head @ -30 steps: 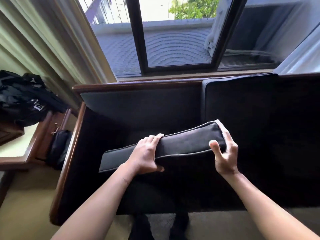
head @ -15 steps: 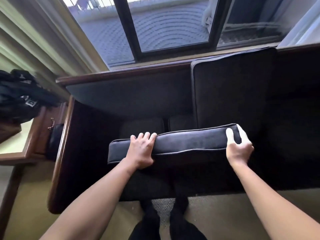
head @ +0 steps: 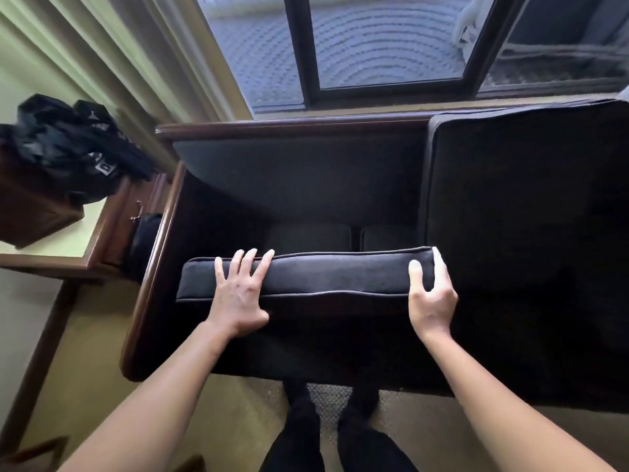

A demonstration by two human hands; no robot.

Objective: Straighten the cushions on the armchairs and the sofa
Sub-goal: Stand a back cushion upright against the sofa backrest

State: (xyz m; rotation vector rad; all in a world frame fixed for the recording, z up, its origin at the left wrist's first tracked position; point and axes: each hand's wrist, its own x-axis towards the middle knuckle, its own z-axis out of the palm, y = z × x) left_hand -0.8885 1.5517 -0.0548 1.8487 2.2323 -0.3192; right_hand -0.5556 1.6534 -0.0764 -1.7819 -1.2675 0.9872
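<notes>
A long black cushion (head: 340,274) with piped edges stands on its long side above the front of the dark sofa (head: 299,178). My left hand (head: 238,294) lies on its left part, fingers spread over the top edge and thumb at the lower edge. My right hand (head: 430,298) clasps its right end, thumb in front and fingers behind. A back cushion (head: 527,199) stands upright against the sofa's back on the right. Behind the held cushion two seat cushions (head: 306,238) show partly.
The sofa's wooden armrest (head: 153,267) runs along its left side. Left of it stands a side table (head: 85,247) with a black bag (head: 68,148) on it. A window (head: 391,46) and a curtain are behind the sofa. My legs (head: 306,430) stand at its front edge.
The cushion has turned from slanted to level and come lower over the seat. My left hand's fingers have spread out on it. The view has tipped further down.
</notes>
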